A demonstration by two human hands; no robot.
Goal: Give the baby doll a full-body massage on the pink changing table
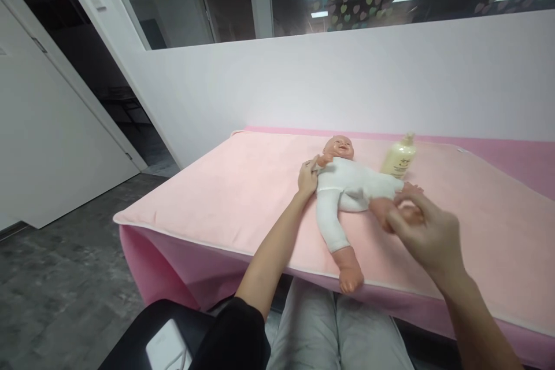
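While a doll (332,179) in a white outfit is lying face up on the pink-covered desk (208,185), its head is pointing toward twelve o'clock and one bare foot is extending toward six, reaching the near edge. At the doll's nine o'clock, the left hand (307,178) is touching its side by the arm; the fingertips are partly hiding, so whether that grip is closing on anything cannot be told. At four o'clock, the right hand (433,234) is gripping a bare limb end of the doll between thumb and curled fingers, blurring slightly. At two o'clock, a pale yellow bottle (396,160) is resting just beyond the doll. Toward eight o'clock, a white device (167,346) is lying on a black seat (136,335).
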